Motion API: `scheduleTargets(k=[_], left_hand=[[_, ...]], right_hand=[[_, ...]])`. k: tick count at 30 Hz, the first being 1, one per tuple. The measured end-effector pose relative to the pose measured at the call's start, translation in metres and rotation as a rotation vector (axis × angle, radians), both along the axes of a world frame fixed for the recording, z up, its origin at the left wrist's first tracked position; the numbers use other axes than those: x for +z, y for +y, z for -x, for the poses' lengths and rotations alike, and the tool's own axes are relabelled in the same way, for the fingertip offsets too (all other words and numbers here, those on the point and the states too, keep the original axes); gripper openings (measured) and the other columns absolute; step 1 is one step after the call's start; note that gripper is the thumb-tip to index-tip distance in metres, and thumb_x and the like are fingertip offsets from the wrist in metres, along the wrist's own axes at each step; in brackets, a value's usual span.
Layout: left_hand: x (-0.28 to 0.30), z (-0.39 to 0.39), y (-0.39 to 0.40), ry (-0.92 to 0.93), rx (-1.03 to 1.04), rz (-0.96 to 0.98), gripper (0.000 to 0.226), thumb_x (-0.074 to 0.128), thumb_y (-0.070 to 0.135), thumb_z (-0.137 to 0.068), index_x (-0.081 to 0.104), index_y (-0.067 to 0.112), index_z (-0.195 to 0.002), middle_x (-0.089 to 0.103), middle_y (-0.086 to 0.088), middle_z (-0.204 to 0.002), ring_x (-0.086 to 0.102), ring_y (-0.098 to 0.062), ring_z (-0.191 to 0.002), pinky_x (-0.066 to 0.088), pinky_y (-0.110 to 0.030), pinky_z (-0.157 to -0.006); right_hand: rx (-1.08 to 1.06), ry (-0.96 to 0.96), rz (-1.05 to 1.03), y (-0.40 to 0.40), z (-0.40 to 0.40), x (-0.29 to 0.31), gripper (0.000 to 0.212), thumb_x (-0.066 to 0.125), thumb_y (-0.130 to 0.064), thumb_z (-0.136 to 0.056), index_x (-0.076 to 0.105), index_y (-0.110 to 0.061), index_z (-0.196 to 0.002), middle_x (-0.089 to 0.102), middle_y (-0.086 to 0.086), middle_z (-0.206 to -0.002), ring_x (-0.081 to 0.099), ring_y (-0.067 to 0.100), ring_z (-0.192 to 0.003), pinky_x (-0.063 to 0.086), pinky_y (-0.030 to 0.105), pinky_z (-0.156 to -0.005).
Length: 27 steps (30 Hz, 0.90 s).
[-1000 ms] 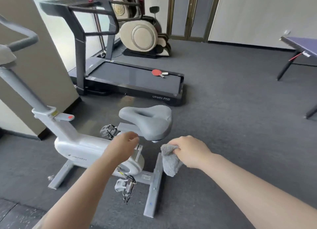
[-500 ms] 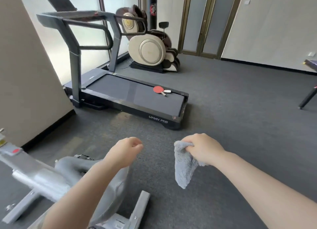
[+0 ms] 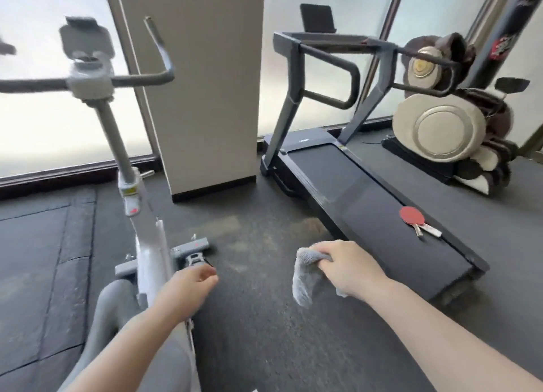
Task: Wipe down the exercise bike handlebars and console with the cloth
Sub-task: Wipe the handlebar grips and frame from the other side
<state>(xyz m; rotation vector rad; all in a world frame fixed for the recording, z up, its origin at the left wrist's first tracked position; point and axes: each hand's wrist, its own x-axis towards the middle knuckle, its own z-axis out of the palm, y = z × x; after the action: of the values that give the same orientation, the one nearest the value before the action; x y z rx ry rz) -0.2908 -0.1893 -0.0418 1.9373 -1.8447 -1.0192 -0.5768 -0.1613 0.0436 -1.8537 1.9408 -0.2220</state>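
Cloth (image 3: 305, 277) hangs bunched from your right hand (image 3: 349, 269), fingers curled round its top edge, most of it dangling free below the knuckles. Your left hand (image 3: 189, 285) is loosely curled and carries nothing; it hovers just beside the bike frame (image 3: 150, 250), above the saddle end.

Targets, both blurred in the head view: handlebars (image 3: 138, 78) run out left and right from the top of the stem, the right bar bending upward at its end. Console (image 3: 85, 40) sits directly above that junction. Both are well apart from the cloth, up and to your left. Wiping not yet begun, by my reading.

Advice for the reach:
- Regather the cloth into a flat pad across your palm first. A dangling tail could snag on the stem clamp or slide off the bar.
- Bring your left hand to the stem or the near bar to steady the bike before you press.
- Wrap the pad round the bar and draw it along from the centre outward, then repeat on the other side.
- Press lightly on the console; it looks like a tilting holder and may shift.

Treadmill (image 3: 361, 191) with a red paddle (image 3: 411, 216) stands to your right, out of the reach path.
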Motion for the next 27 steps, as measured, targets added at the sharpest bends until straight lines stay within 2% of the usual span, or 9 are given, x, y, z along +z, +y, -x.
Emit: scheduleTargets(k=[3,6,7,10,13,17,19,23,27], left_hand=[[-0.005,0.003,-0.046,-0.006,0.102,0.025,0.017,0.054,0.030,-0.091,0.065,0.029,-0.104,0.067,0.007,-0.107,0.059,-0.012,-0.100,0.043,-0.026,-0.088],[-0.001,0.028,-0.088,0.020,0.101,0.012,0.022,0.053,0.032,-0.090,0.064,0.029,-0.109,0.066,0.012,-0.106,0.058,-0.007,-0.096,0.043,-0.024,-0.085],[0.001,0.036,-0.105,0.026,0.102,0.019,0.022,0.052,0.033,-0.090,0.063,0.029,-0.109,0.066,0.013,-0.106,0.058,-0.005,-0.095,0.043,-0.023,-0.084],[0.015,0.050,-0.153,0.026,0.142,0.031,0.025,0.050,0.034,-0.090,0.062,0.029,-0.112,0.064,0.014,-0.101,0.057,-0.005,-0.093,0.041,-0.022,-0.078],[0.025,0.054,-0.192,0.026,0.193,0.027,0.026,0.049,0.035,-0.090,0.061,0.030,-0.113,0.062,0.016,-0.099,0.058,-0.005,-0.094,0.045,-0.023,-0.080],[0.029,0.054,-0.252,0.046,0.288,0.032,0.025,0.050,0.035,-0.090,0.062,0.029,-0.111,0.063,0.016,-0.101,0.059,-0.005,-0.094,0.049,-0.027,-0.081],[0.029,0.051,-0.288,0.048,0.356,0.057,0.025,0.050,0.036,-0.089,0.062,0.030,-0.110,0.065,0.015,-0.104,0.060,-0.004,-0.096,0.049,-0.029,-0.087],[0.037,0.046,-0.347,0.075,0.540,0.093,0.024,0.050,0.034,-0.090,0.062,0.030,-0.110,0.065,0.015,-0.108,0.059,-0.004,-0.097,0.047,-0.024,-0.088],[0.061,0.027,-0.388,0.031,0.659,0.117,0.024,0.052,0.035,-0.089,0.063,0.029,-0.110,0.067,0.014,-0.109,0.060,-0.005,-0.100,0.047,-0.029,-0.093]], right_hand=[[0.123,-0.018,0.036,-0.066,-0.006,-0.009,0.033,0.043,-0.016,-0.083,0.064,-0.039,-0.095,0.062,-0.011,-0.080,0.054,0.015,-0.063,0.036,0.025,-0.051],[0.225,0.001,-0.013,-0.123,-0.003,-0.010,0.038,0.043,-0.017,-0.084,0.063,-0.042,-0.104,0.067,-0.012,-0.092,0.054,0.011,-0.058,0.048,0.027,-0.062],[0.246,0.004,-0.017,-0.145,0.001,-0.008,0.039,0.044,-0.017,-0.085,0.063,-0.043,-0.106,0.067,-0.013,-0.094,0.057,0.011,-0.063,0.049,0.028,-0.065],[0.287,-0.007,0.038,-0.209,0.005,-0.003,0.039,0.044,-0.016,-0.084,0.064,-0.042,-0.105,0.068,-0.014,-0.094,0.061,0.015,-0.081,0.050,0.028,-0.068],[0.334,-0.040,0.039,-0.268,0.001,-0.003,0.040,0.044,-0.014,-0.084,0.065,-0.043,-0.102,0.066,-0.015,-0.087,0.059,0.013,-0.078,0.044,0.026,-0.061],[0.443,-0.040,0.046,-0.358,-0.016,-0.006,0.041,0.044,-0.014,-0.083,0.065,-0.043,-0.103,0.065,-0.017,-0.088,0.059,0.012,-0.079,0.046,0.027,-0.062],[0.484,-0.067,0.079,-0.409,-0.028,-0.006,0.042,0.043,-0.014,-0.085,0.065,-0.044,-0.104,0.064,-0.020,-0.087,0.058,0.010,-0.079,0.044,0.026,-0.061],[0.624,-0.115,0.129,-0.501,-0.058,0.009,0.037,0.046,-0.014,-0.086,0.066,-0.041,-0.103,0.070,-0.014,-0.095,0.062,0.015,-0.092,0.052,0.034,-0.079],[0.708,-0.233,0.185,-0.571,-0.094,0.041,0.033,0.049,-0.013,-0.086,0.068,-0.037,-0.101,0.072,-0.010,-0.091,0.064,0.017,-0.089,0.051,0.033,-0.077]])
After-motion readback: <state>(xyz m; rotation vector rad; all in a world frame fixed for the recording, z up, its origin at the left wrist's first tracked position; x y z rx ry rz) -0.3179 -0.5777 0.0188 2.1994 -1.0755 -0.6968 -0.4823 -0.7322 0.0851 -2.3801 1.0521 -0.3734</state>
